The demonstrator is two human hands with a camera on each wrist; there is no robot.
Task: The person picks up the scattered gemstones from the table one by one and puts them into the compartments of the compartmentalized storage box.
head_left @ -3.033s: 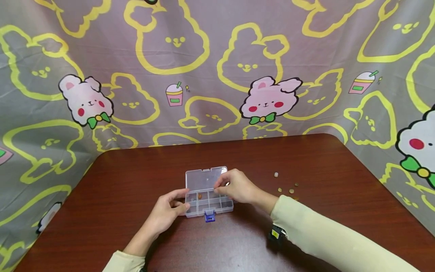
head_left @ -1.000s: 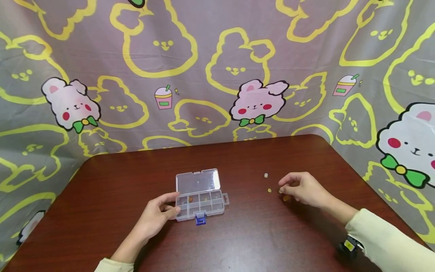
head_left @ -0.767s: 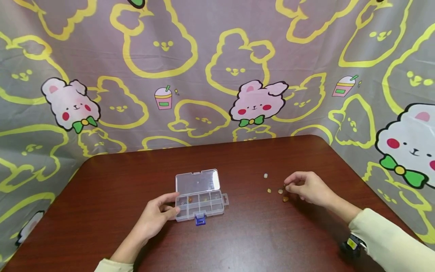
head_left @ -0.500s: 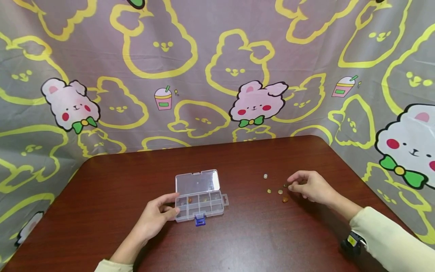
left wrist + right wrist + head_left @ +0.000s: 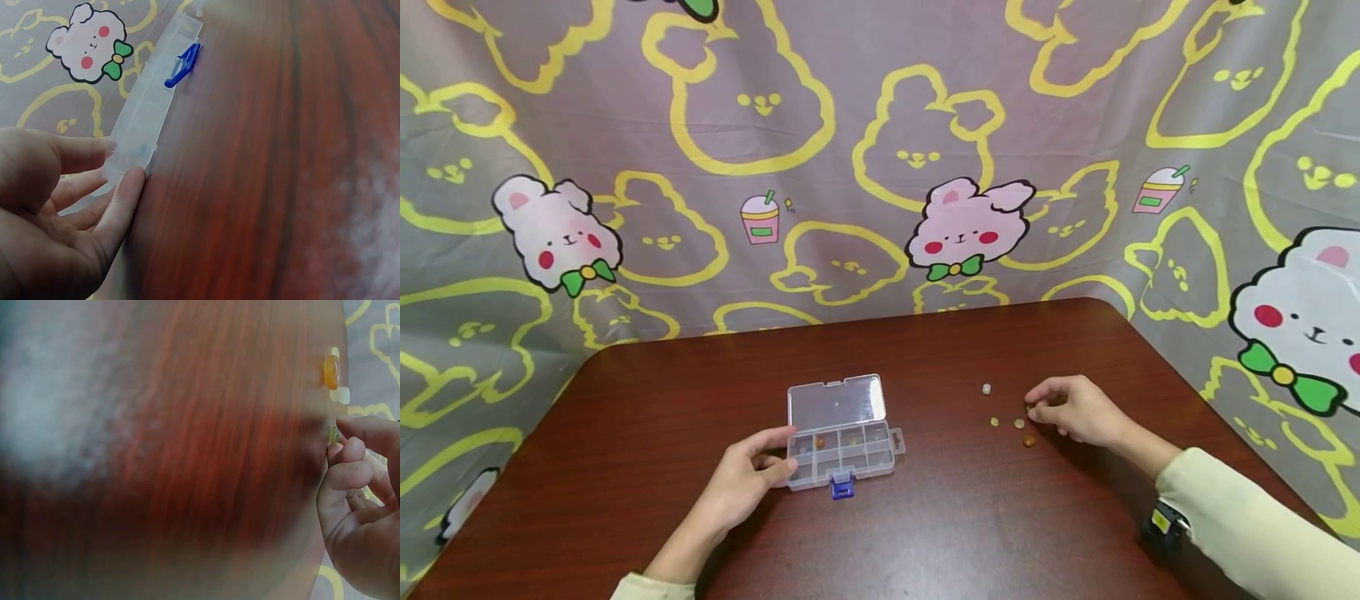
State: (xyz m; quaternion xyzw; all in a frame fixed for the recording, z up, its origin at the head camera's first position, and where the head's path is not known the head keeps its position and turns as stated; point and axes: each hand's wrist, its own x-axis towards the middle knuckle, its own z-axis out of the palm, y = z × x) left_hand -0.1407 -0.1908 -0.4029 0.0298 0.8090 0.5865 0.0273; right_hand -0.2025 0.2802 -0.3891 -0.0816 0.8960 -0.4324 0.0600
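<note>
A clear compartment box (image 5: 842, 454) stands on the table with its lid (image 5: 837, 402) raised behind it and a blue latch (image 5: 842, 486) in front. My left hand (image 5: 748, 471) grips the box's left end, thumb at the front corner in the left wrist view. An orange stone (image 5: 820, 442) and a few pale ones lie in the back row of compartments. To the right, my right hand (image 5: 1078, 412) pinches a small greenish stone (image 5: 334, 435) between thumb and index finger, low over the table. Beside its fingertips lie an orange stone (image 5: 1029, 440) and a pale stone (image 5: 1018, 423).
A white stone (image 5: 987, 389) and a small yellowish stone (image 5: 994, 422) lie between the box and the right hand. The brown table (image 5: 925, 533) ends at a patterned cloth (image 5: 850, 325) at the back and right. A hang tab (image 5: 898, 440) sticks out from the box's right end.
My right hand has gone from over the box to the loose stones, then shifted slightly left onto the greenish stone. My left hand keeps its hold on the box.
</note>
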